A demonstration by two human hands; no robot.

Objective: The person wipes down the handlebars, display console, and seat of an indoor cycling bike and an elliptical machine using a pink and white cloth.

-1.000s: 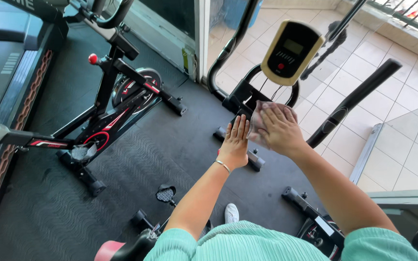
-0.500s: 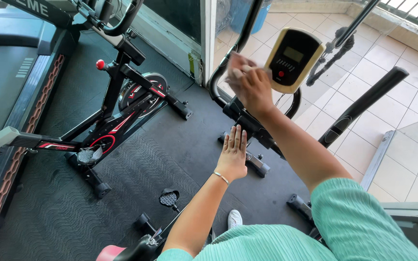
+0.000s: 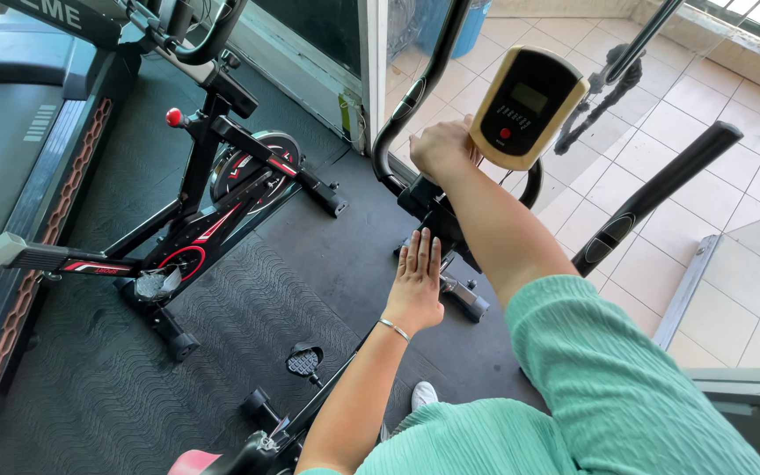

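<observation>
Your right hand (image 3: 442, 148) is curled up against the left side of the tan console (image 3: 528, 107), maybe holding a cloth, can't tell. Left hand (image 3: 417, 280) hangs flat, fingers spread, grasping nothing. Wiping looks underway; the screen face seems untouched.

The right hand (image 3: 443, 148) is closing in on the beige console (image 3: 528, 107), now pressing against its edge at nine o'clock, after parting from the left hand (image 3: 417, 280) a second ago. The left hand is staying flat and open but sinking toward six o'clock. The view is tilting, sliding the black-and-red exercise bike (image 3: 204, 220) toward three o'clock.
</observation>
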